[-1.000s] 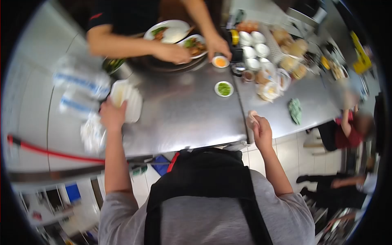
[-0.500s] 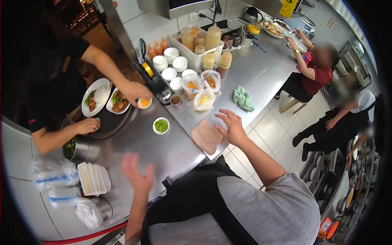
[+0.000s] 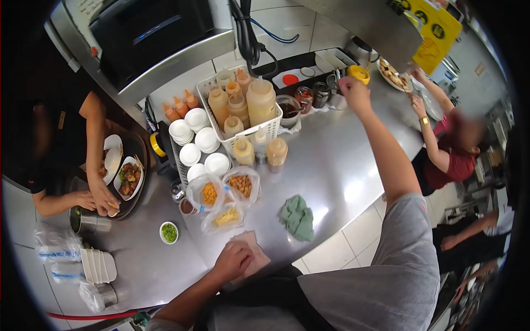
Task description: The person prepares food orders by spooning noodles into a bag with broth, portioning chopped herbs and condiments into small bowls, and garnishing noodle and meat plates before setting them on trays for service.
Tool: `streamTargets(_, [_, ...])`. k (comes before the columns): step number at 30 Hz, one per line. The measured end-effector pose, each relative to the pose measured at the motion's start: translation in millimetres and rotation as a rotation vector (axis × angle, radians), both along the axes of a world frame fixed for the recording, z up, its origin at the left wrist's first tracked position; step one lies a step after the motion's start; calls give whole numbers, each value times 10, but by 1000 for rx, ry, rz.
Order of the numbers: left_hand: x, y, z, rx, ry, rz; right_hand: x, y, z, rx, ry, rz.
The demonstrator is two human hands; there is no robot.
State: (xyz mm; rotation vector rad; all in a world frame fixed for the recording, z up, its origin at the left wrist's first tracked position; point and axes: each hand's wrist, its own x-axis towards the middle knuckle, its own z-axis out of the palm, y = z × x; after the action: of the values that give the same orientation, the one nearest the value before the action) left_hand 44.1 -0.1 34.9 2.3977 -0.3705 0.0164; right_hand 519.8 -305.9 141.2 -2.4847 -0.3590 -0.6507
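My left hand (image 3: 233, 260) lies on a brown paper napkin (image 3: 255, 255) at the counter's front edge, its fingers curled over it. My right arm is stretched far across the counter. At its end my right hand (image 3: 356, 95) is closed beside a yellow lid (image 3: 359, 74) and some metal containers; what its fingers hold, if anything, is hidden. Close to the left hand are clear bags of grated yellow food (image 3: 226, 217), orange bits (image 3: 210, 193) and brown crumbs (image 3: 240, 185). A crumpled green cloth (image 3: 297, 218) lies between the hands.
White bowls (image 3: 190, 155) and a basket of squeeze bottles (image 3: 270, 128) stand at the back. A small bowl of chopped greens (image 3: 169, 233) sits left. Across the counter a co-worker's hands (image 3: 103, 197) are by plated food (image 3: 130, 179). Another person (image 3: 461, 146) works at right.
My left hand has come down onto the brown napkin. My right hand has moved from above the napkin to the yellow lid. The co-worker's hands have come together, and the view has shifted.
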Motion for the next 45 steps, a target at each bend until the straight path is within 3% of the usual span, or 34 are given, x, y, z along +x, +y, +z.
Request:
streamTargets(2, [83,-94,-69,18,19,-86,767,-184,-88,-107,-162,-17])
streamTargets(3, [143,-160,-17,25,25,-70,1040,-185,-52,-208,-47,-154])
streamTargets(8, [223,-203,71,170,152,-88,2103,-215,-184,-305,196,-244])
streamTargets(11, [214,-192,40,233,195,-58,2845,-291,-552,-412,295,-290])
streamTargets(16, [236,-190,29,223,141,-32,2776,-169,-451,-534,445,-271])
streamTargets(19, [229,-194,51,210,146,-8,3076,-276,-589,-377,330,-374])
streamTargets(22, [261,-218,115,207,154,6,3323,-435,-537,-430,267,-381])
streamTargets(24, [277,-236,146,207,139,18,3371,-501,-351,-645,139,-282])
streamTargets(28, [256,-254,155,210,105,41,2846,-507,56,-581,-110,-255])
streamTargets(30, [265,-253,164,214,50,43,2708,-584,89,-401,-291,-201])
streamTargets(34, [254,-258,130,188,3,33,2199,-910,37,-286,-362,-244])
streamTargets(36, [281,-277,192,190,5,31,1189,-807,428,-632,-608,32])
streamTargets(38, [258,-310,204,210,0,58,357,-651,682,-742,-344,12])
streamTargets(39, [272,-311,187,200,-10,48,-19,-631,794,-525,-292,177])
streamTargets(40, [270,-301,174,229,-16,40,-283,-641,828,-522,-214,275])
streamTargets(45, [130,-285,-22,150,-261,47,-1789,-286,943,-554,-319,517])
